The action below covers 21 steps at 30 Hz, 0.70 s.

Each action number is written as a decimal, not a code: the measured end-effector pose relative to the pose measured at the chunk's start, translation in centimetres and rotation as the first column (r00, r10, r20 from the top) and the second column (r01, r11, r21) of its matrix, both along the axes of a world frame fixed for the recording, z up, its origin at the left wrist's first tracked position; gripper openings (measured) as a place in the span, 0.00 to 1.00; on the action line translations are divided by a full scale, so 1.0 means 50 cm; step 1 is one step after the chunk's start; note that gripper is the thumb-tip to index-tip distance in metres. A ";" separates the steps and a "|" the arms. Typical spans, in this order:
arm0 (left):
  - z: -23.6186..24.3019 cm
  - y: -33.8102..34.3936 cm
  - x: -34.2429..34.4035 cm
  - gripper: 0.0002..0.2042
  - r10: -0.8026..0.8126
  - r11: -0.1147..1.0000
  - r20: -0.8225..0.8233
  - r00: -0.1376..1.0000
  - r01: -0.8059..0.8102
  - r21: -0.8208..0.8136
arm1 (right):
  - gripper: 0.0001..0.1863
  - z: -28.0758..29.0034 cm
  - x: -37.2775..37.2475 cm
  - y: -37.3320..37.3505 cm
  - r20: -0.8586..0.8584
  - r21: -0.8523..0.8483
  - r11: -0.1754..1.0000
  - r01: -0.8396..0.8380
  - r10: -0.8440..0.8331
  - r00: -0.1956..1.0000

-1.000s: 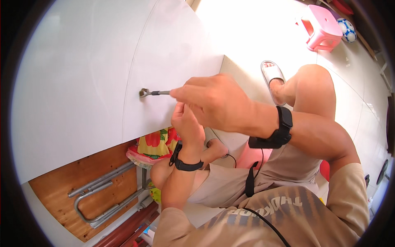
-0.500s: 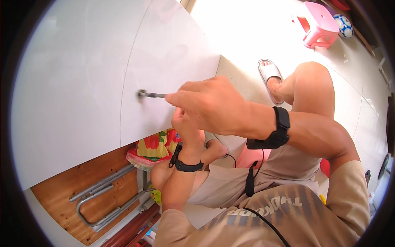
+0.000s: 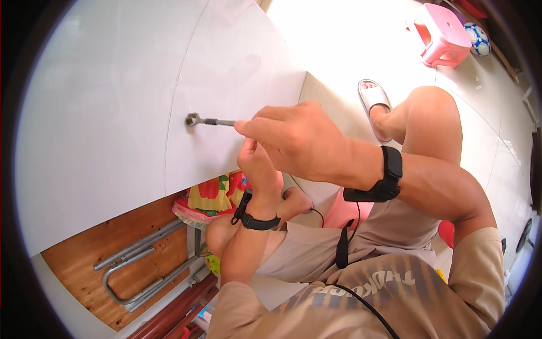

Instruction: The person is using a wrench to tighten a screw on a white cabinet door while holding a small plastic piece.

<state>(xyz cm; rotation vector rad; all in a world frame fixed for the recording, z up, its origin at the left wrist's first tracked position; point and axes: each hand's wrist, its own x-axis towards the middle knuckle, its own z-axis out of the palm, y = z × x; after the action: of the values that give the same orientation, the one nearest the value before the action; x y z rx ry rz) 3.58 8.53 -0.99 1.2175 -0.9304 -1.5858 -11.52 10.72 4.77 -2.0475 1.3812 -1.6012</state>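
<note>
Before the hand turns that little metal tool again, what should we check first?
1. Right hand grips the wrench handle: ok.
2. Wrench head sits on the fastener in the white panel: ok, as far as visible.
3. Left hand clear of the wrench: ok; it is tucked behind the right hand.
4. Fastener tight: cannot tell.
5. Panel steady: cannot tell.
</note>
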 end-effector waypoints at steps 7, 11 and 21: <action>-0.026 0.002 0.029 0.11 -0.085 0.993 0.114 0.990 0.094 -0.077 | 0.15 0.009 0.010 -0.004 0.075 -0.014 0.999 -0.049 0.050 0.996; -0.006 0.003 0.008 0.09 -0.010 1.000 0.023 1.000 0.010 0.002 | 0.15 -0.009 0.002 -0.004 -0.042 0.083 0.995 -0.058 0.061 0.997; -0.018 0.002 0.016 0.10 -0.034 0.998 0.072 0.997 0.037 -0.044 | 0.14 -0.024 0.016 -0.015 -0.109 0.176 0.976 -0.124 0.145 0.983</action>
<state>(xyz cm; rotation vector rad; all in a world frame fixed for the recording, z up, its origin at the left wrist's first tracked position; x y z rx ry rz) 4.40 8.61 -1.90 1.2393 -1.0334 -1.5492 -10.73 9.97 3.55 -2.1167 1.3344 -1.2786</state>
